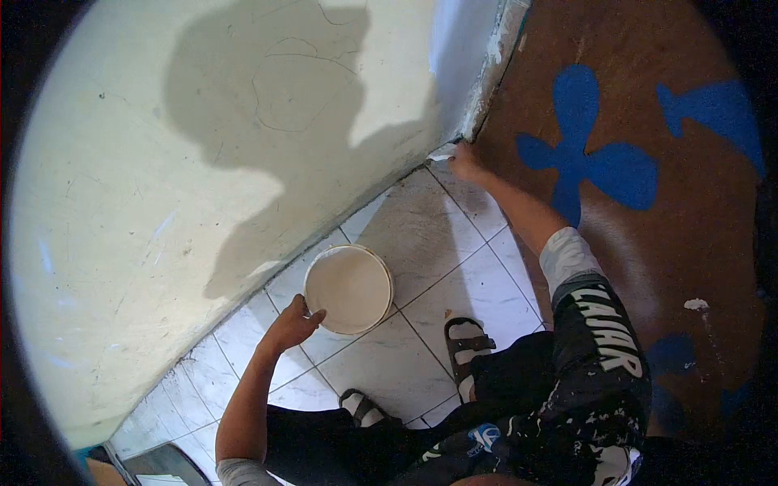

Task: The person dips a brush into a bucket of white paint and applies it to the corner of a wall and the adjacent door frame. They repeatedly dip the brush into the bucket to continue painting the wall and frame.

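Note:
A round white bucket [350, 289] stands on the tiled floor, its inside pale. My left hand [295, 324] is closed on the near-left rim of the bucket, thumb over the edge. Stretched forward, my right hand [465, 162] is down at the corner where the wall meets the brown surface. Its fingers are closed on a small white piece [442, 153], which could be cloth or paper; the kind cannot be made out. That piece lies against the foot of the wall, and my fingertips are partly hidden.
A cream wall [121, 162] with cracks and my shadow rises on the left. To the right is a brown surface [519, 89] with blue painted shapes [577, 154]. White marbled tiles [389, 348] lie underfoot. A dark object [166, 463] sits at the lower left.

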`<state>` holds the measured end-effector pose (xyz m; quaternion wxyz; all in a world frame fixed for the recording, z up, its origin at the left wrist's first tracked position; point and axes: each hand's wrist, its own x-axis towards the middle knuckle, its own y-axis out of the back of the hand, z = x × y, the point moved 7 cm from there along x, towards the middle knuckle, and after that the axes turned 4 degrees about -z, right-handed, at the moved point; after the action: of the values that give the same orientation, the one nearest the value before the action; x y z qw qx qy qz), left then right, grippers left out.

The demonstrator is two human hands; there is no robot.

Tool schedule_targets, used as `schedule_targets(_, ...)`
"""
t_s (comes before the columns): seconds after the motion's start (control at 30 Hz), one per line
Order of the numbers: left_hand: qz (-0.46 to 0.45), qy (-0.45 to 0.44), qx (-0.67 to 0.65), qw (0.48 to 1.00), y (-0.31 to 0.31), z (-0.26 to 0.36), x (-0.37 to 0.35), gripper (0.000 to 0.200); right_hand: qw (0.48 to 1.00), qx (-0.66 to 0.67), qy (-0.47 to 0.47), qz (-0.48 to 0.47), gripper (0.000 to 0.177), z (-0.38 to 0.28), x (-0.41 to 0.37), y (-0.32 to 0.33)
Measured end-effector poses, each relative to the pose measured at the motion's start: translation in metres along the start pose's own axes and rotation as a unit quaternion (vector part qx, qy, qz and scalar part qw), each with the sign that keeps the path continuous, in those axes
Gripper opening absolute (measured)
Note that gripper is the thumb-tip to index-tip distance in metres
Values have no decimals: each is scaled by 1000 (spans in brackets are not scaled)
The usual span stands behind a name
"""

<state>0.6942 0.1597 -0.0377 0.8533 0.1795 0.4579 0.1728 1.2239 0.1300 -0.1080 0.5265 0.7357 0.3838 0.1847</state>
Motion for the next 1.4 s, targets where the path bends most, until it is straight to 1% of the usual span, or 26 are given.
schedule_targets(0.03,9,-15,28,999,0,1,0,44,1000,-2,2,0,42,-1,-2,-1)
schedule_targets(0.13,22,-23,42,999,1,2,-3,46,998,55,-13,17,41,9,-2,-5)
schedule_targets(0.2,19,-19,23,999,3,6,-8,51,984,177,-14,27,38,28,4,-17)
schedule_targets(0.23,14,-14,5,1000,1,7,-9,56,984,174,-13,27,38,22,-2,-9)
schedule_targets(0.3,12,-16,3,1000,0,4,-9,56,974,158,-53,151,31,11,-35,43)
schedule_targets(0.33,12,-18,4,1000,-1,2,-8,56,975,155,-53,150,31,6,-45,63)
schedule_targets(0.4,11,-15,5,1000,-1,0,-8,56,966,219,6,136,28,-9,-62,106)
schedule_targets(0.43,13,-11,10,1000,-1,0,-7,56,966,218,6,137,28,-14,-69,126)
schedule_targets(0.5,13,-13,13,1000,1,4,-10,57,951,231,60,198,22,-30,-86,174)
schedule_targets(0.53,13,-12,15,1000,1,5,-10,57,950,230,61,200,22,-40,-95,194)
schedule_targets(0.6,14,-8,14,1000,1,4,-9,57,905,260,157,297,20,-71,-122,246)
schedule_targets(0.63,14,-1,14,1000,1,3,-8,57,904,261,157,301,20,-81,-128,266)
schedule_targets(0.67,15,-3,16,1000,1,2,-7,57,889,261,192,325,19,-94,-137,287)
schedule_targets(0.7,16,-3,9,1000,-1,-2,-4,57,872,261,225,347,19,-102,-143,297)
schedule_targets(0.73,17,-3,2,1000,0,-2,-4,57,871,263,223,350,19,-104,-140,297)
schedule_targets(0.8,14,-5,2,1000,0,1,-5,57,824,296,284,392,21,-113,-138,302)
schedule_targets(0.9,14,-6,11,1000,0,-4,-1,57,817,354,249,381,21,-104,-113,256)
schedule_targets(1.0,16,-4,15,1000,0,-4,-1,58,829,310,240,398,22,-83,-94,193)
schedule_targets(1.07,14,-4,12,1000,0,-3,-1,58,844,334,230,350,22,-66,-88,146)
schedule_targets(1.1,13,-1,14,1000,0,-5,1,58,844,335,229,350,22,-56,-91,127)
schedule_targets(1.17,10,2,19,1000,0,-6,2,58,900,355,127,220,26,-31,-84,75)
schedule_targets(1.2,14,2,17,1000,0,-6,2,58,899,356,126,221,26,-22,-89,64)
schedule_targets(1.27,18,-1,14,1000,0,-4,3,58,948,244,122,161,35,-11,-93,42)
schedule_targets(1.3,8,6,6,1000,0,-5,3,58,948,244,122,162,35,-3,-92,38)
schedule_targets(1.37,-1,14,-3,1000,-2,-11,3,58,971,197,116,62,37,3,-88,17)
schedule_targets(1.4,5,1,5,1000,-2,-13,5,58,971,198,116,62,37,7,-89,12)
